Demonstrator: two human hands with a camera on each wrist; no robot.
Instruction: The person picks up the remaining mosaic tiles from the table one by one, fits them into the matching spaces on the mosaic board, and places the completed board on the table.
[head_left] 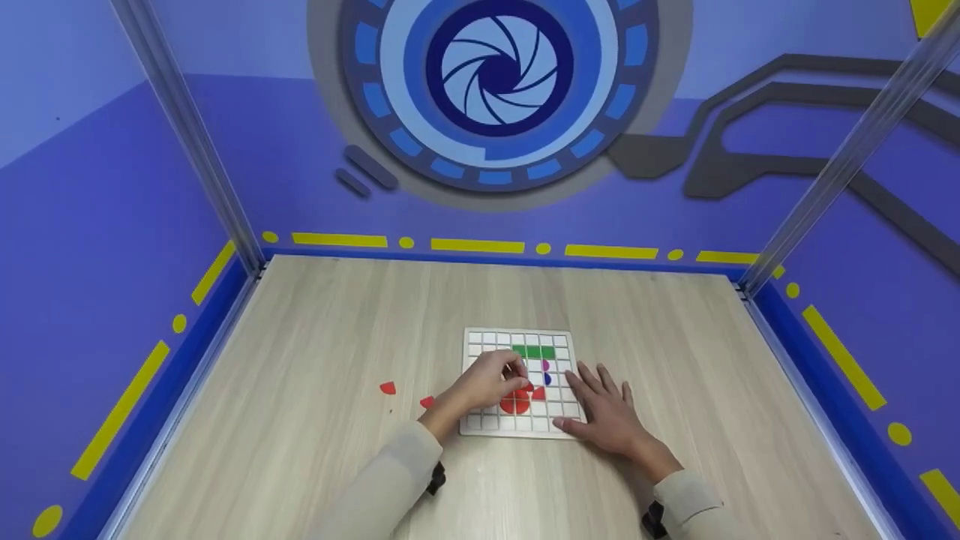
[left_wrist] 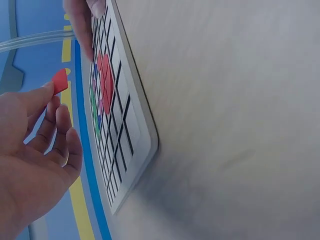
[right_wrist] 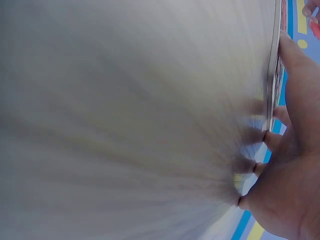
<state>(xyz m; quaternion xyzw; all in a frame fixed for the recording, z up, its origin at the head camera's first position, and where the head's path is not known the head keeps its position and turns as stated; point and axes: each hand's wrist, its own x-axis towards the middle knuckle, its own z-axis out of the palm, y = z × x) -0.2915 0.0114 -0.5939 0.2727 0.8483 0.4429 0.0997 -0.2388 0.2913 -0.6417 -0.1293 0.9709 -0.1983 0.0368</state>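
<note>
A white board point(head_left: 487, 429) with a dark-lined grid of square cells lies flat on the table. My left hand point(head_left: 489, 381) is over its middle, and in the left wrist view thumb and finger pinch a red quarter-circle piece point(left_wrist: 60, 81) above the board. Beneath that hand, red pieces point(head_left: 514, 405) form a rounded shape, with another red piece point(head_left: 538, 394) beside it. Green squares point(head_left: 533, 352), a magenta piece point(head_left: 546, 365) and a blue piece point(head_left: 547, 379) occupy other cells. Fingers spread, my right hand point(head_left: 611, 416) rests at the board's right edge, its thumb on the lower right corner area.
Left of the board, a loose red piece point(head_left: 388, 388) lies on the wooden table point(head_left: 300, 420), and a second one point(head_left: 427, 402) is beside the left forearm. Blue-purple panels point(head_left: 247, 165) with metal posts point(head_left: 195, 142) border the back and sides.
</note>
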